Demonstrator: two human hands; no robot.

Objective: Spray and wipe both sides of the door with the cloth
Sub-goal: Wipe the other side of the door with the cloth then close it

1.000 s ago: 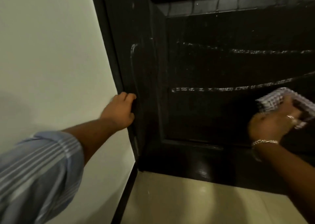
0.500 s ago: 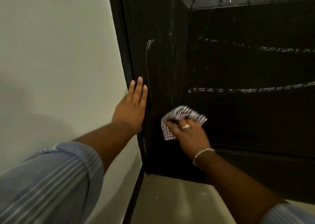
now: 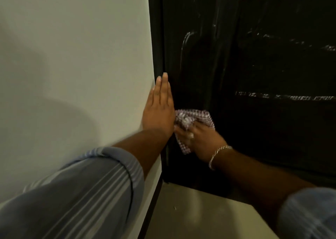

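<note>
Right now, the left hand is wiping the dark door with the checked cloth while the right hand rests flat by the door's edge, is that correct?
Not quite: the hands are swapped. In the head view the right hand holds the checked cloth against the dark door, while the left hand rests flat, fingers straight, by the door's edge.

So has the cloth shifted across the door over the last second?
Yes. The cloth, held by the right hand, has travelled left along the door, from the panel's right side to the door's left edge, beside the left hand.

Striped blue-grey sleeves [image 3: 87, 189] rolled to forearm; silver chain bracelet [image 3: 218, 153] on rt wrist.
</note>
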